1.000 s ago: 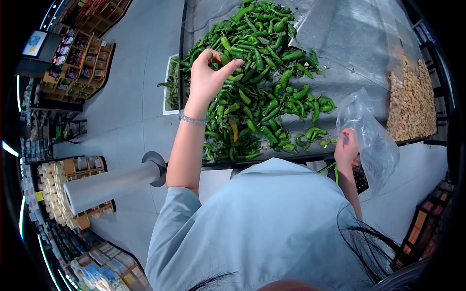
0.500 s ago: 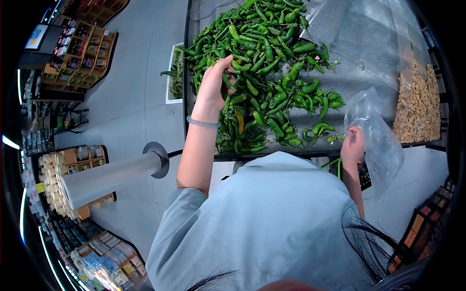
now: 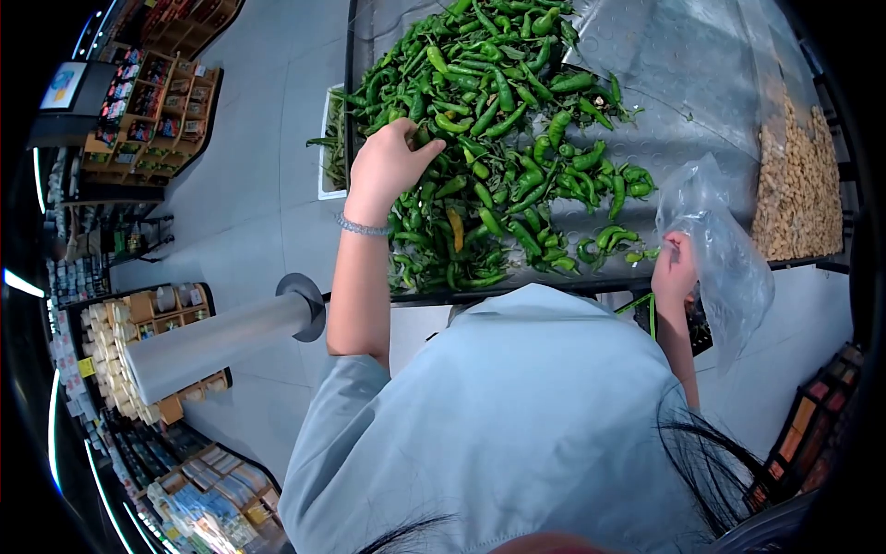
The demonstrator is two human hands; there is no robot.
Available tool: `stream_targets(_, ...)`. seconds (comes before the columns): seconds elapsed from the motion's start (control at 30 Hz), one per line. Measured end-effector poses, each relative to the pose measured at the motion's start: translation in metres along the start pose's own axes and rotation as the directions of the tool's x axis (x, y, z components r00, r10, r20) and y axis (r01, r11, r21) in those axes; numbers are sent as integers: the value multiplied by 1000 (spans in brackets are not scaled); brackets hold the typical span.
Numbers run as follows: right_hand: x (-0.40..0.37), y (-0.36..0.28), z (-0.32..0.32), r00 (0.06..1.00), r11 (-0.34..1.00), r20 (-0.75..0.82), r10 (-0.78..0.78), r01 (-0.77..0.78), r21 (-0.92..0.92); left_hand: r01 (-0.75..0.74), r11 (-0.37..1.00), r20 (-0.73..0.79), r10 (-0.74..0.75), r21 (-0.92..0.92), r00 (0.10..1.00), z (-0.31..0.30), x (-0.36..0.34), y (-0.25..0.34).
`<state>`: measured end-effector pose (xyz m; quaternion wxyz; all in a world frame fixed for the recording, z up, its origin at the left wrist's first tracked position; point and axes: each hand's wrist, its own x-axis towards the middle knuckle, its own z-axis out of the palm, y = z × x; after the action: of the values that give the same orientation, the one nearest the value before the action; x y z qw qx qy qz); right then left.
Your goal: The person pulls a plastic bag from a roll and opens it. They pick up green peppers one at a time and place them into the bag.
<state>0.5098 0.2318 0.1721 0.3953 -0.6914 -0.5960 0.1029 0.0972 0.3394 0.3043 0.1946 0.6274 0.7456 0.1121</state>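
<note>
My left hand (image 3: 389, 168), a beaded bracelet on its wrist, is over the left side of a heap of green chili peppers (image 3: 531, 171). Its thumb points away from the bent fingers, and I see nothing held between them; the fingertips reach down among the peppers, partly hidden. At the right, my right hand (image 3: 676, 266) is closed on a clear plastic bag (image 3: 729, 263), which hangs loosely beside it. A yellow-orange pepper (image 3: 456, 229) lies near the front of the heap.
Peanuts (image 3: 796, 189) fill the right end of the metal display stand (image 3: 683, 102). A roll of plastic bags (image 3: 221, 342) juts out at the left front. Beyond the stand's left edge is a white crate (image 3: 334, 152) of green produce. Store shelves (image 3: 161, 106) stand farther left.
My left hand has shifted slightly left and turned, going from upright with fingers raised to palm down with fingers bent toward the peppers. My right hand still grips the bag.
</note>
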Motion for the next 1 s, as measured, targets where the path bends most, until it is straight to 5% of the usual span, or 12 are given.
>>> stream_targets(0.27, 1, 0, 0, 1000, 1000, -2, -20, 20, -1, -107, 973, 172, 144, -205, 975, 3, -5, 13)
stream_targets(0.4, 1, -1, -1, 1000, 1000, 2, -22, 22, -10, -172, 936, -18, 174, -306, 985, 15, 3, 6)
stream_targets(0.47, 0, -1, -1, 1000, 1000, 0, -4, 4, -6, -128, 980, -101, 114, -154, 988, 12, 6, 11)
stream_targets(0.6, 0, 3, 1, 1000, 1000, 0, -5, 5, 7, -296, 946, -123, 312, 133, 942, 23, 18, 1)
stream_targets(0.73, 0, -1, -1, 1000, 1000, -1, 10, -10, -3, -532, 784, -103, 587, 319, 803, 19, 24, -3)
stream_targets(0.87, 0, -3, -1, 1000, 1000, -2, 2, -2, -10, -404, 911, -243, 373, -89, 896, 10, 9, 9)
stream_targets(0.9, 0, -4, -1, 1000, 1000, -1, 3, -3, -16, -458, 792, -364, 320, -404, 875, 19, 11, 2)
stream_targets(0.93, 0, -4, -1, 1000, 1000, -2, 0, 0, -18, -264, 591, -205, 166, -763, 965, 13, 3, 7)
stream_targets(1.0, 0, -3, -1, 1000, 1000, 0, -9, 9, -23, -204, 165, -175, 175, -965, 969, 10, -7, 10)
